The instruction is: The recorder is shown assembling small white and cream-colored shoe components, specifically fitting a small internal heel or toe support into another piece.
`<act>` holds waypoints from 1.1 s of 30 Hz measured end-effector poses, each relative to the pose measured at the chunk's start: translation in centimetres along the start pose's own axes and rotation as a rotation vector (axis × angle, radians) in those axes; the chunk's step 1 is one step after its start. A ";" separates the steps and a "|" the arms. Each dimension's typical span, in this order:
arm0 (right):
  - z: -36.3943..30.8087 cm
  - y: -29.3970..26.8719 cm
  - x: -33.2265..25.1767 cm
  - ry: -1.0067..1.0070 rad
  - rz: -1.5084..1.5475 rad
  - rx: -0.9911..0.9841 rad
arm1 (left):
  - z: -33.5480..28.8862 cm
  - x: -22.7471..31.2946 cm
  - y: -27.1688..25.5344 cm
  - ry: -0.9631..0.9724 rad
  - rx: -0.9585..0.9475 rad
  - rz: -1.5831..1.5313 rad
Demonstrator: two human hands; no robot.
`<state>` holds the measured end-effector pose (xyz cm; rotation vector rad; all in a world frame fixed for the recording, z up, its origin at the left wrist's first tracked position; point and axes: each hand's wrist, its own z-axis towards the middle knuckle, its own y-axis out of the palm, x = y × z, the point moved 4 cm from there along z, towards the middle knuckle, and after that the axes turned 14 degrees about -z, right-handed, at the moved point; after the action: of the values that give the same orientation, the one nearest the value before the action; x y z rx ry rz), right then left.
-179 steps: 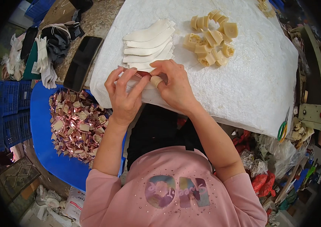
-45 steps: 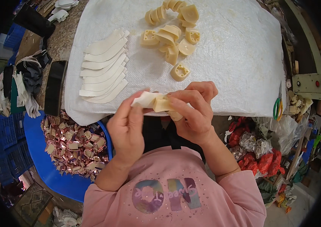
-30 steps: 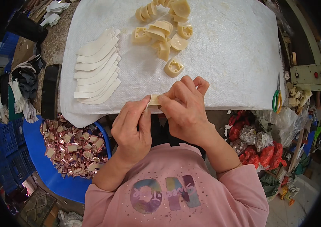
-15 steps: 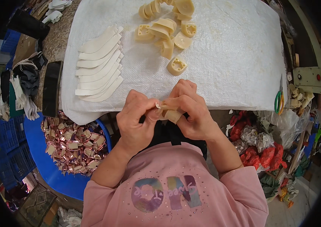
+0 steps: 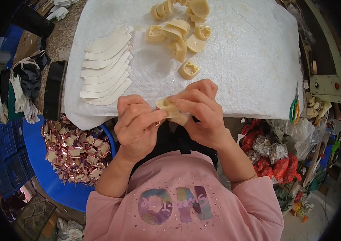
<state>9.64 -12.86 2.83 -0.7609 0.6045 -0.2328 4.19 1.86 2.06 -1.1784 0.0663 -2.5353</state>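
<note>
**Both hands closed on one beige heel block, near edge of the work surface**

Left hand (image 5: 135, 124) and right hand (image 5: 204, 112) meet in front of the body. Both are closed, fingertips gripping a small beige heel block (image 5: 166, 105) from opposite sides; its hollow opening shows between them. Slight blur at the fingers. A pale band (image 5: 180, 119) lies below the block by the right thumb; cannot tell whether it is a strip or a thumb cover.

Beyond the grip, just ahead: a lone heel block (image 5: 189, 70), studded hollow up. Farther ahead, a loose cluster of similar blocks (image 5: 174, 32). Ahead and left of the grip: white curved strips (image 5: 107, 72), overlapped like shingles on a white woven sheet (image 5: 251, 68). Left and nearer the body: a blue basin (image 5: 34, 148) of pinkish metallic pieces (image 5: 78, 154). Well off to the right: scissors (image 5: 294, 110) at the sheet's edge.

On handling, a judgement: the block is small, so one hand does best as a firm anchor while the other's fingertips do the fine work. Even pressure along the rim, without squeezing the hollow askew, should serve; anything thin at the wall wants smoothing flat, thumb clear of the edge.
</note>
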 end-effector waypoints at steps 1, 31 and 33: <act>0.3 -0.2 -0.3 -0.007 0.006 -0.002 | -0.3 -0.4 -0.3 0.000 0.006 0.007; -2.7 -0.6 -1.4 0.656 0.404 -0.165 | 0.6 1.7 2.9 0.136 -0.280 0.141; -2.0 -0.7 -1.4 0.563 0.296 -0.228 | 0.5 1.1 2.6 0.070 -0.267 0.178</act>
<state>7.30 -13.97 2.82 -0.8157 1.2835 -0.1019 4.65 -0.90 2.73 -1.1204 0.5179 -2.4625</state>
